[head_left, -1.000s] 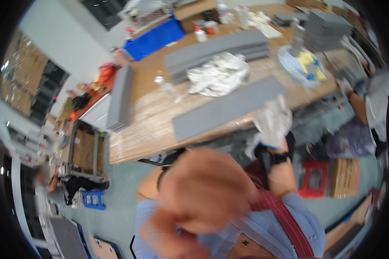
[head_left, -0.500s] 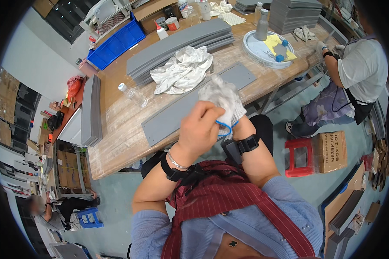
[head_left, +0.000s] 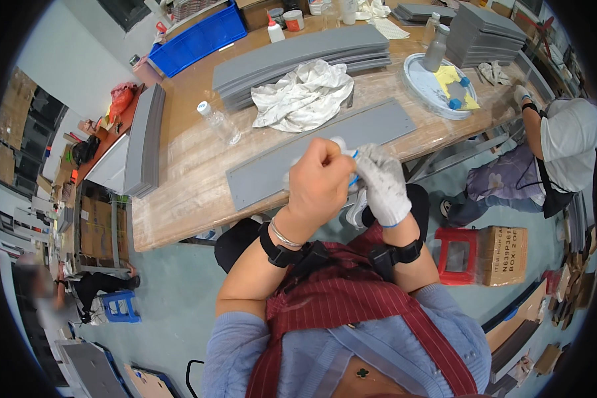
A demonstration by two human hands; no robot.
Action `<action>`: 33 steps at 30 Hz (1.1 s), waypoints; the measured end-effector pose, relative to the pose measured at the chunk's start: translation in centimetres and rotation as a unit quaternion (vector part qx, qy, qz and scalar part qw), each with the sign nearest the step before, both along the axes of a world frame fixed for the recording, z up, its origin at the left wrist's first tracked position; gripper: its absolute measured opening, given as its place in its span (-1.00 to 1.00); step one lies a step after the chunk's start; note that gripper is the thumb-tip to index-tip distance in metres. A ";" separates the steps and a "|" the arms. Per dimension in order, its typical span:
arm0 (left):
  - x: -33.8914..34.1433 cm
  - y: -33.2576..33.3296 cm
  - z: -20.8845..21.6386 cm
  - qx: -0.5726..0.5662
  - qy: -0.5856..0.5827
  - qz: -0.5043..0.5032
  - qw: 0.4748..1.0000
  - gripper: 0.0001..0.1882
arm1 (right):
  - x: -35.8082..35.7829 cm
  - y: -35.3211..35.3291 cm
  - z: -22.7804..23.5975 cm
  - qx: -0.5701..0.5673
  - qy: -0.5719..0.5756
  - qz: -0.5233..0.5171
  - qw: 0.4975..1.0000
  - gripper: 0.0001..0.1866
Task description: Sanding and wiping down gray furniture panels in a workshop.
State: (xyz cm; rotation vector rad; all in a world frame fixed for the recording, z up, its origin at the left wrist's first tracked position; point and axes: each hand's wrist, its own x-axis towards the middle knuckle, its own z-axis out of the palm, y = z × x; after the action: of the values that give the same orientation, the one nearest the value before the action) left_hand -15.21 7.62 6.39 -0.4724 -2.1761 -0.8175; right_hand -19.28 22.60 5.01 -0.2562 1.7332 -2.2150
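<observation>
My bare left hand (head_left: 317, 180) is closed in a pinch in front of my body. My right hand (head_left: 383, 186) wears a white knit work glove, its fingers curled in against the left hand. Between them is a second white glove (head_left: 339, 142) with a blue-edged cuff, mostly hidden behind my left hand; both hands grip it. Below and beyond the hands, a long flat grey panel (head_left: 259, 178) lies on the wooden workbench (head_left: 179, 222). A crumpled, stained white cloth (head_left: 302, 98) rests past the panel, against a stack of grey panels (head_left: 298, 58).
A clear bottle (head_left: 220, 123) stands left of the cloth. On the right is a round white lid (head_left: 421, 83) with a grey bottle (head_left: 436, 50) and yellow paper. Another person (head_left: 567, 146) works at the right end. A red stool (head_left: 456, 257) and carton (head_left: 504, 257) stand on the floor.
The right glove's cuff, which my left hand was pulling, now sits at the wrist. My right hand has turned in to meet my left, and a second glove shows between them. The view has shifted.
</observation>
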 end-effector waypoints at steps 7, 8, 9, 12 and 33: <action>-1.3 -3.1 -5.0 -0.129 -0.077 0.182 0.972 -0.90 | -0.4 -1.4 -1.6 -0.195 0.053 0.062 0.977 -0.82; -1.6 -3.5 -5.4 -0.124 -0.152 0.166 0.966 -0.89 | 0.0 -1.7 -1.9 -0.180 0.110 0.091 0.973 -0.82; -1.7 -4.0 -5.4 -0.122 -0.225 0.153 0.955 -0.87 | 0.3 -1.8 -2.0 -0.051 0.204 0.094 0.973 -0.82; -1.6 -5.8 -4.1 0.220 -0.534 0.026 0.816 -0.78 | 0.9 -2.3 -2.5 0.206 0.410 0.133 0.879 -0.78; -5.7 -3.7 -4.4 0.151 -0.283 -0.143 0.936 -0.58 | 0.3 -3.1 -5.3 0.032 0.069 0.060 0.995 -0.79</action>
State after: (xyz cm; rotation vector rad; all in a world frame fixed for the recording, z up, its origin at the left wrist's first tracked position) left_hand -20.90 3.93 2.04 -0.4386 -2.4568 -1.5834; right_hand -18.97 19.46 -0.32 -0.4949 1.8045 -2.0979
